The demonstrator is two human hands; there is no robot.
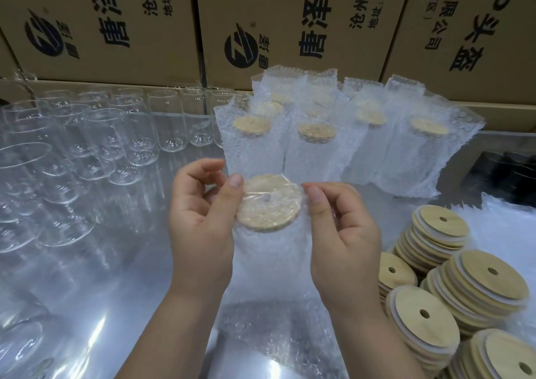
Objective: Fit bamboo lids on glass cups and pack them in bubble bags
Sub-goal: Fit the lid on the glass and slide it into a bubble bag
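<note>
Looking beyond the hands, what is seen around them?

Empty glass cups (pixel 116 138) are crowded on the left of the shiny table (pixel 130 291). Packed cups (pixel 319 141), each lidded and sleeved in bubble film, are stood upright just behind the hands. Stacks of loose lids (pixel 464 280) are piled at the right, and something black (pixel 504 175) is glimpsed at the right edge, too dim to be told.

And what is held?

A bubble bag (pixel 269 262) is pinched near its top by both hands above the table: the left hand (pixel 200 204) on one side, the right hand (pixel 342 233) on the other, thumbs and fingers curled onto the film. A bamboo lid (pixel 269 203) with a small centre hole is seen through the film between the thumbs. The cup beneath it is hardly made out.

Is anything blocked?

The rear packed cups are partly hidden by the front ones.

What writing can be read?

On the cardboard boxes (pixel 116 30) along the back, "唐泽", "沧州", "地址" and "有限公司" are printed in black beside a round black logo.
</note>
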